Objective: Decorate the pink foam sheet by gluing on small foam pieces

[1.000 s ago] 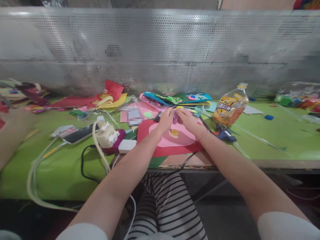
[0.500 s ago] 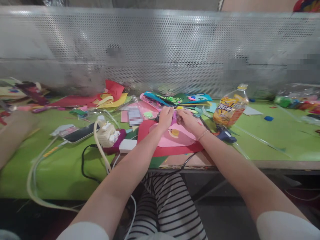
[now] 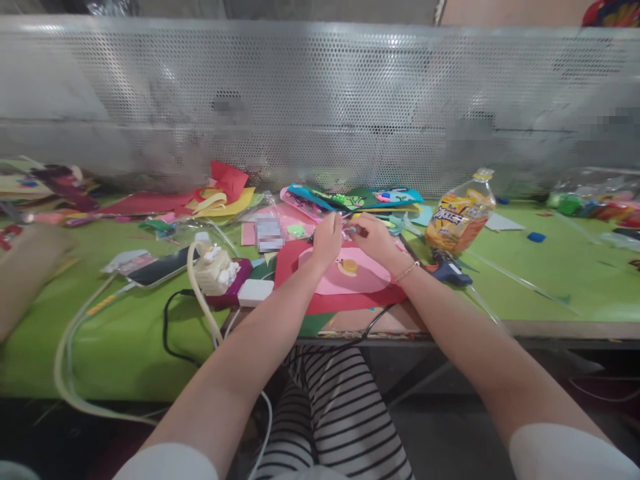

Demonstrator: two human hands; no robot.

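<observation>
Left hand, right hand: both pinched shut on small craft piece held between fingertips; too small to identify. Pink sheet just beneath hands, yellow shape already on it. Piece in hand not yet set down, I judge. Glue gun lies right of right hand, untouched.

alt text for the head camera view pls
Left hand and right hand meet over a pink sheet on a cluttered green table; anything between them is too small to tell. A drink bottle sits nearby.
</observation>
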